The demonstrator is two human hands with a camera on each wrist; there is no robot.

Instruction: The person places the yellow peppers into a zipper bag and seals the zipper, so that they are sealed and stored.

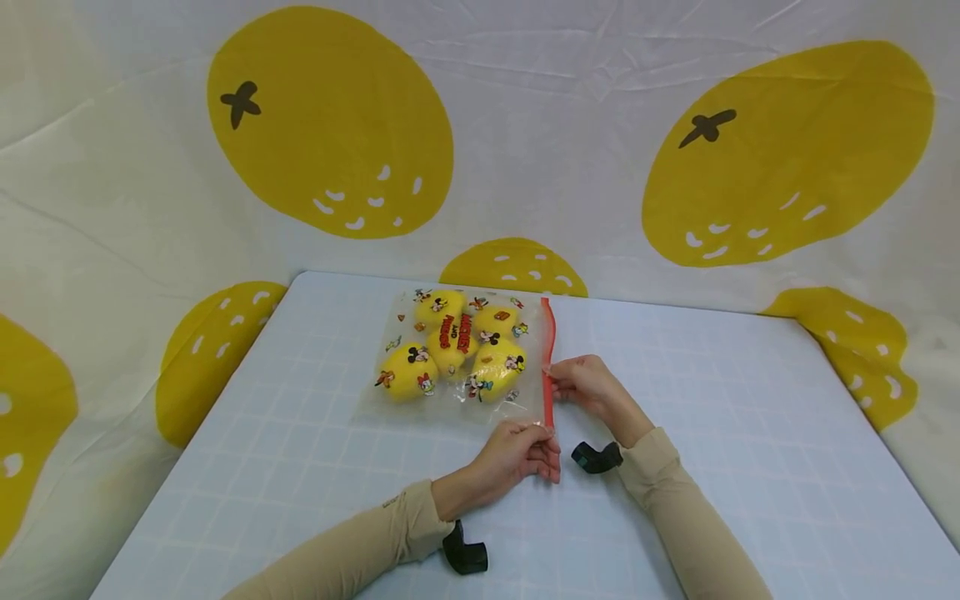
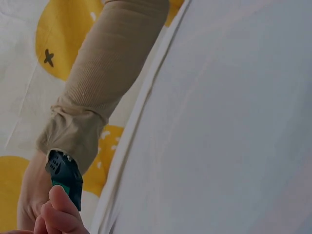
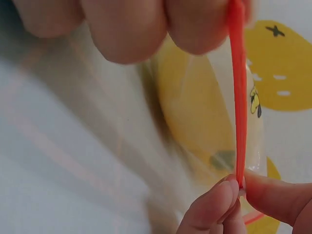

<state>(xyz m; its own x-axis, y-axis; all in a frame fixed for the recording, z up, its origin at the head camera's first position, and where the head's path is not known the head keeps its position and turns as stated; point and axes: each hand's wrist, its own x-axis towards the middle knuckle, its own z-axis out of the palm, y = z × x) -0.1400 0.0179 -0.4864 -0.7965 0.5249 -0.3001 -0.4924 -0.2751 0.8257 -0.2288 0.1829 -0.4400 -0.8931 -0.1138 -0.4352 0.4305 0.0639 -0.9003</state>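
Observation:
A clear zip bag (image 1: 528, 400) with red lettering and cartoon prints lies flat on the table, several yellow lemons (image 1: 498, 369) inside it. Its red zip strip (image 1: 549, 333) runs along the right edge. My left hand (image 1: 517, 454) pinches the strip at its near corner. Farther up, about midway along, my right hand (image 1: 588, 385) pinches the same strip between thumb and fingers. Close up in the right wrist view, the red strip (image 3: 239, 97) stretches between fingers of both hands. The left wrist view shows fingertips (image 2: 61, 214) low down, but not the bag.
Pale checked cloth covers the table (image 1: 300, 400). A white curtain (image 1: 540, 150) with large yellow fruit prints hangs behind and beside it. Black wrist devices (image 1: 463, 550) project below both sleeves, close over the table.

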